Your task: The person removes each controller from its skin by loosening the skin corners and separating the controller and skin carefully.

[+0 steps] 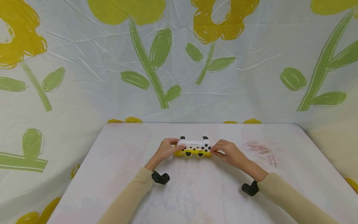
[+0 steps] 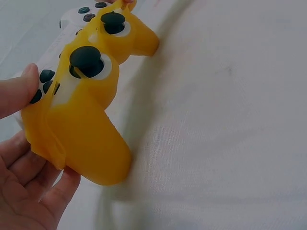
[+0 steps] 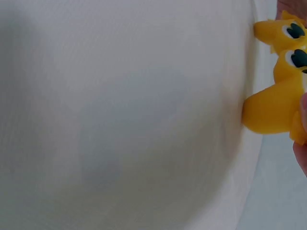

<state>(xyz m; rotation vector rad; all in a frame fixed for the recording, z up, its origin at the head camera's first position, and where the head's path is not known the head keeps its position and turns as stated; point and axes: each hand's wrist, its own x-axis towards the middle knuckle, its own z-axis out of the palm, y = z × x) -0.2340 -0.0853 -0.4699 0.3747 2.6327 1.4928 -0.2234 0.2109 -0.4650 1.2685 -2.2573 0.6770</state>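
Observation:
Between the two hands is a white game controller (image 1: 194, 144) with black buttons and sticks. A yellow rubbery cover (image 2: 88, 139) wraps its grips and lower part, leaving the white upper face bare. In the left wrist view the cover's edge is bunched beside the buttons, and both black thumbsticks (image 2: 86, 57) poke through its holes. My left hand (image 1: 166, 148) holds the controller's left end, thumb on the face by the direction buttons and fingers underneath. At the other end, my right hand (image 1: 227, 151) pinches the yellow cover's edge; only its fingertips show in the right wrist view.
A pale cloth with faint pink smudges covers the table (image 1: 179, 196). Behind it hangs a white curtain (image 1: 249, 90) printed with yellow flowers and green leaves. Black wrist devices (image 1: 160, 178) are worn at both beige sleeves.

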